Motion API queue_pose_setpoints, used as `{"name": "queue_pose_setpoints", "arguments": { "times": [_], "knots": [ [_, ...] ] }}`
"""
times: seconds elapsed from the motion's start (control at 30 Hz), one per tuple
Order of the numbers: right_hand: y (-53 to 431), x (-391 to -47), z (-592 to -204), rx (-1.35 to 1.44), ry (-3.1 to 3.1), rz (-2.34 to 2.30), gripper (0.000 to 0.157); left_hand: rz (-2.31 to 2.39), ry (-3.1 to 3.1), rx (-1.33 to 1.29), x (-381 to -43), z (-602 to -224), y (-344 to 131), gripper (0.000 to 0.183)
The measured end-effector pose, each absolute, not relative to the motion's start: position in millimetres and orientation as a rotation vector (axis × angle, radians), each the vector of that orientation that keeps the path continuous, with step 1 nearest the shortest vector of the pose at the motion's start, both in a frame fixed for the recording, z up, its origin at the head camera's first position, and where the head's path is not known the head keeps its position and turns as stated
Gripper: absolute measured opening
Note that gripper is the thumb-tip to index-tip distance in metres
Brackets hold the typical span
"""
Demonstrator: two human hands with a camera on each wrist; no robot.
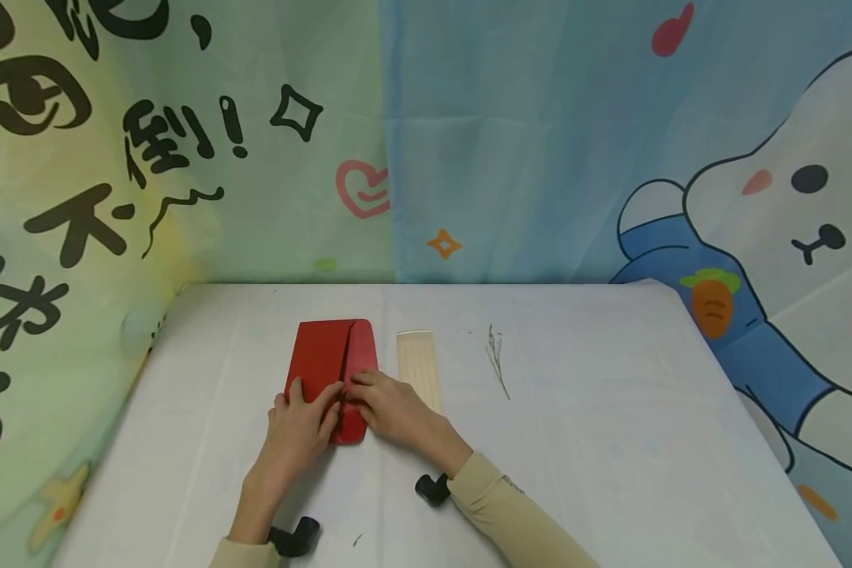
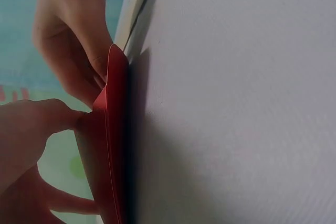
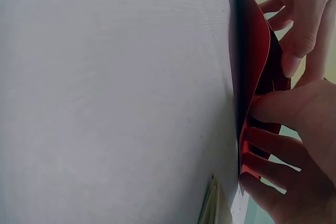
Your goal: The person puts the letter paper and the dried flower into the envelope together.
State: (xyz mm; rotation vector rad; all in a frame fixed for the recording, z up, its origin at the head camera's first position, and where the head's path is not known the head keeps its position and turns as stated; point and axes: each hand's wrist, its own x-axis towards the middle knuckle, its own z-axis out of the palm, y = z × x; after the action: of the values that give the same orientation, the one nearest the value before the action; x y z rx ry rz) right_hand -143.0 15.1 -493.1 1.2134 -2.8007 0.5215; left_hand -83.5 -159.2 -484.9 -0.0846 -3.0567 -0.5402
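Touching the red envelope [image 1: 319,351] on the desk [image 1: 596,442], the left hand [image 1: 298,422] and right hand [image 1: 399,409] have fingers [image 3: 279,144] spread apart, the right ones on the open flap [image 1: 360,347], near a beige strip [image 1: 416,356].

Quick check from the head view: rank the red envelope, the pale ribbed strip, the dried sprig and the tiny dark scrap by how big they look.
Largest to smallest:
1. red envelope, though partly covered
2. pale ribbed strip
3. dried sprig, long but thin
4. tiny dark scrap
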Motion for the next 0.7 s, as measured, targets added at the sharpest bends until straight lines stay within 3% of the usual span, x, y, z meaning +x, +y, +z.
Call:
{"name": "queue_pose_setpoints", "arguments": {
  "times": [0.3, 0.7],
  "knots": [
    [15.3, -141.9, -492.4, 1.202, -2.814, 0.515, 0.023, -0.612, -3.093, -0.091, -82.8, -478.8, -160.5, 0.041],
    [15.1, -140.6, -490.7, 1.192, -2.845, 0.522, 0.024, -0.817, -3.212, -0.105, -87.9, -470.5, -172.7, 0.075]
  ]
}}
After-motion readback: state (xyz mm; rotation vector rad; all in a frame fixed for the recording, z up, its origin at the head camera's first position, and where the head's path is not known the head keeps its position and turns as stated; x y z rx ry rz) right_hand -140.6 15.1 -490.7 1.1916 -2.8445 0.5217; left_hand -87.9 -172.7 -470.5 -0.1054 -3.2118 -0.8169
